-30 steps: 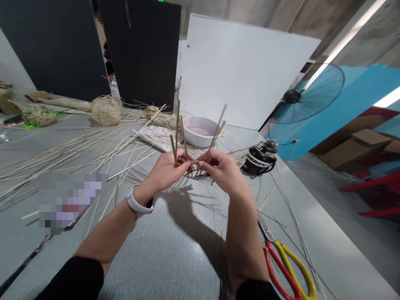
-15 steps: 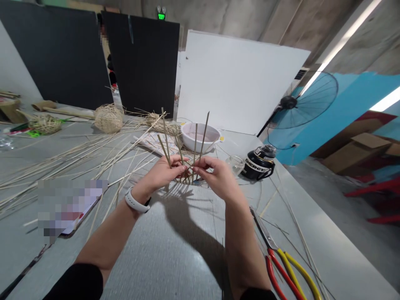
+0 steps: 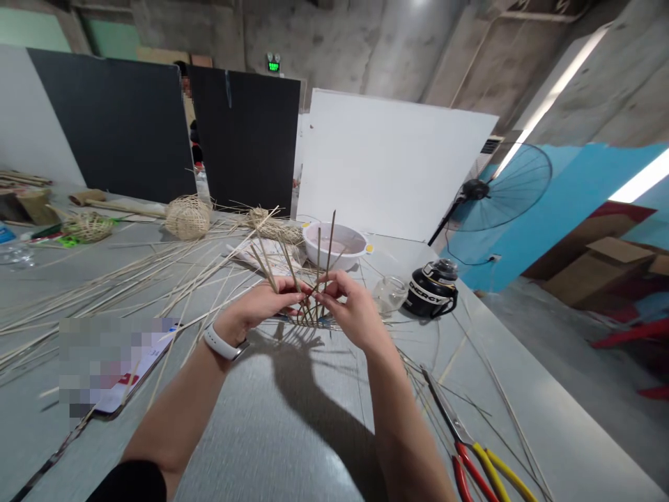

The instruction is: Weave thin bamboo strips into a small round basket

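The left hand [image 3: 261,303] and the right hand [image 3: 352,314] meet low over the middle of a grey metal table [image 3: 293,418]; both are closed in a pinch, fingertips almost touching, gripping thin rattan stakes [image 3: 318,272] that rise from a small woven base [image 3: 308,319], though exactly which stakes each hand has is hard to tell; the base sits just below and between the hands, and whether it rests on the table or hangs from the fingers cannot be told; a white watch [image 3: 219,343] circles the left wrist; a scatter of loose rattan strips [image 3: 130,279] covers the table to the left, and a pixelated clipboard [image 3: 118,366] lies nearer the left forearm; farther off stand a round woven basket form [image 3: 188,217], a flatter woven piece [image 3: 86,226] and a tangled woven piece [image 3: 274,226]; ahead of the hands, a white bowl [image 3: 334,244] holds pale liquid beside a printed sheet [image 3: 261,254]; to the right sit a clear glass jar [image 3: 389,294] and a black ENERGY bottle [image 3: 433,289]; red-and-yellow-handled scissors [image 3: 470,468] lie open near the table's right edge, well apart from the right hand; beyond the table stand a white board [image 3: 391,164], a black panel [image 3: 245,139] and a wall fan [image 3: 504,187].
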`<state>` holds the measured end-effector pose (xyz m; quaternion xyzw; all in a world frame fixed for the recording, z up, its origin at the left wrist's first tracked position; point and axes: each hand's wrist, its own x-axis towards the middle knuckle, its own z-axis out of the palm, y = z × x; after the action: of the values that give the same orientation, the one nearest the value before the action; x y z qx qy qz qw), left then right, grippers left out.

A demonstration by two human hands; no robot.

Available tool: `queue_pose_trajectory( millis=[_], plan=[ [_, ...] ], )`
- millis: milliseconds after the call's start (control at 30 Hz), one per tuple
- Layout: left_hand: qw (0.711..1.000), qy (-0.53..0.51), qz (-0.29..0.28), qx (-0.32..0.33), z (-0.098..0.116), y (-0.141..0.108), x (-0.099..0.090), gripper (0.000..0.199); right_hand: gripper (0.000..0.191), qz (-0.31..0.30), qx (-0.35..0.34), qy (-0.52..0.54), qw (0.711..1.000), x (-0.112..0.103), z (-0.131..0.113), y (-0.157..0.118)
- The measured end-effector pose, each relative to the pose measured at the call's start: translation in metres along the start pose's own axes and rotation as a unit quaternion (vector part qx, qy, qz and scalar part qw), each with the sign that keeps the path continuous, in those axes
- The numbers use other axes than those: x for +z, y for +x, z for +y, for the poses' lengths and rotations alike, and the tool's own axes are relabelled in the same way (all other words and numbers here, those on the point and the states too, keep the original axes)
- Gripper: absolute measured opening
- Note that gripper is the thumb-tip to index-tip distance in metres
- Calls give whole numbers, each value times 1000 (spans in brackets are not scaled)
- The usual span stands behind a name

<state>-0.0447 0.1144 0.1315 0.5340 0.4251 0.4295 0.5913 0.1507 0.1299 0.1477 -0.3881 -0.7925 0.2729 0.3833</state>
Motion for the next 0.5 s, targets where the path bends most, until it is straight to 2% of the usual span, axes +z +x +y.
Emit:
queue_pose_trajectory(
  millis=[167, 300, 400, 500],
  plan=[
    [999, -31, 17, 4, 2, 0, 0, 26, 10, 31, 29, -22, 999, 3, 0, 0],
    [1000, -26, -4, 5, 1, 0, -1, 26, 4, 30, 36, -43, 998, 2, -2, -1],
    [1000, -16, -4, 5, 1, -1, 0, 30, 7, 4, 9, -55, 998, -1, -3, -1],
    [1000, -15, 4, 5, 2, -1, 2, 42, 14, -43, -15, -16, 999, -5, -5, -1]
  ],
)
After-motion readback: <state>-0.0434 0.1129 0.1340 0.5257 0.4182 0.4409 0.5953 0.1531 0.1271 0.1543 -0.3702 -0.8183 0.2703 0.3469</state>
